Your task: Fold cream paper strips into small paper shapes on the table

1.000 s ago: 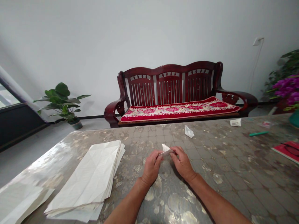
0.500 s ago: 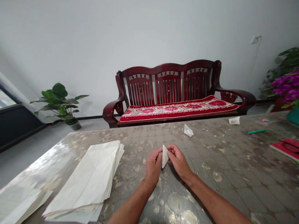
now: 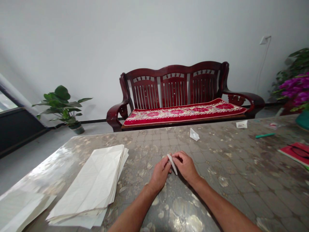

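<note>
A small folded white paper piece (image 3: 172, 163) is pinched between both my hands, just above the patterned table (image 3: 231, 174). My left hand (image 3: 160, 174) grips its left side with curled fingers. Against the paper's right side my right hand (image 3: 186, 167) is closed, thumb and fingers pressing it. The piece stands edge-on and tilted, so little of its face shows. To my left lies a stack of creased white paper sheets (image 3: 96, 182), well apart from my hands.
Two small folded paper shapes rest farther back: one (image 3: 194, 134) behind my hands, one (image 3: 241, 124) at the right. A green pen (image 3: 265, 135) and a red book (image 3: 294, 152) lie at the right. A wooden bench (image 3: 178, 96) stands beyond the table.
The paper piece has been turned from lying flat to edge-on and lowered toward the table. Both hands shifted slightly with it and kept their hold.
</note>
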A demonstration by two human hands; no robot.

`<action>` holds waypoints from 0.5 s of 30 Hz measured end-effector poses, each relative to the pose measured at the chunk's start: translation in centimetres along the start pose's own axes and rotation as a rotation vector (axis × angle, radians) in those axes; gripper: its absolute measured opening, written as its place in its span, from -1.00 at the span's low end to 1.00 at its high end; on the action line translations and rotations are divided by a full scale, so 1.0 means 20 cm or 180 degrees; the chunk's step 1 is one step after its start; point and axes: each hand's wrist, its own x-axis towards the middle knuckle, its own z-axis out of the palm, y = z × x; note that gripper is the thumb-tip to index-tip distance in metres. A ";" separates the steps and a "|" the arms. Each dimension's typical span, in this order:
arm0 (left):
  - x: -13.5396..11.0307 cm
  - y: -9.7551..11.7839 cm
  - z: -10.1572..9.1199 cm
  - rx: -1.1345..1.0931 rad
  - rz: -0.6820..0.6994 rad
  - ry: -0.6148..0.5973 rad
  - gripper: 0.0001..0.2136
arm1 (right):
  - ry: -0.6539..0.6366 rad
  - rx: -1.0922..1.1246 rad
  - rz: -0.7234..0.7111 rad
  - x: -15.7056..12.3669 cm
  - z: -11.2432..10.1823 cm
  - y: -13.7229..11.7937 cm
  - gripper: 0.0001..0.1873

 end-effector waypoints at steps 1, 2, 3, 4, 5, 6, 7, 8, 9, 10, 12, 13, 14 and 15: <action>0.00 -0.01 0.00 0.0020 -0.0009 0.0012 -0.63 | -0.0070 -0.0040 -0.0022 0.00 0.00 0.00 -0.85; 0.01 -0.01 0.00 0.0045 -0.0022 0.0026 -0.63 | -0.0144 -0.0078 -0.0038 -0.01 0.00 0.00 -0.87; 0.01 -0.02 0.00 0.0080 -0.0043 0.0040 -0.62 | -0.0210 -0.0112 -0.0048 -0.01 0.00 0.00 -0.88; 0.02 -0.02 0.00 0.0133 -0.0063 0.0062 -0.61 | -0.0263 -0.0146 -0.0056 -0.02 0.00 0.00 -0.86; 0.02 -0.03 0.00 0.0206 -0.0071 0.0095 -0.61 | -0.0303 -0.0187 -0.0069 -0.02 0.00 0.00 -0.82; 0.03 -0.03 0.00 0.0294 -0.0066 0.0134 -0.61 | -0.0329 -0.0235 -0.0089 -0.02 0.00 0.00 -0.77; 0.03 -0.03 0.00 0.0390 -0.0050 0.0177 -0.61 | -0.0347 -0.0290 -0.0117 -0.03 0.00 0.00 -0.73; 0.03 -0.02 0.00 0.0482 -0.0026 0.0224 -0.62 | -0.0359 -0.0348 -0.0147 -0.03 0.00 0.00 -0.70; 0.03 -0.02 0.00 0.0564 -0.0005 0.0269 -0.63 | -0.0374 -0.0402 -0.0171 -0.03 0.01 -0.01 -0.69; 0.04 -0.01 0.01 0.0637 0.0007 0.0304 -0.63 | -0.0389 -0.0447 -0.0185 -0.03 0.01 -0.01 -0.70; 0.04 0.00 0.01 0.0769 -0.0018 0.0366 -0.63 | -0.0409 -0.0495 -0.0180 -0.03 0.01 -0.02 -0.72; 0.04 0.01 0.01 0.0840 -0.0047 0.0399 -0.64 | -0.0416 -0.0508 -0.0173 -0.02 0.01 -0.02 -0.74; 0.04 0.02 0.02 0.0924 -0.0080 0.0427 -0.64 | -0.0412 -0.0526 -0.0167 -0.02 0.01 -0.02 -0.75; 0.04 0.03 0.02 0.1022 -0.0116 0.0454 -0.65 | -0.0397 -0.0552 -0.0166 -0.02 0.01 -0.02 -0.76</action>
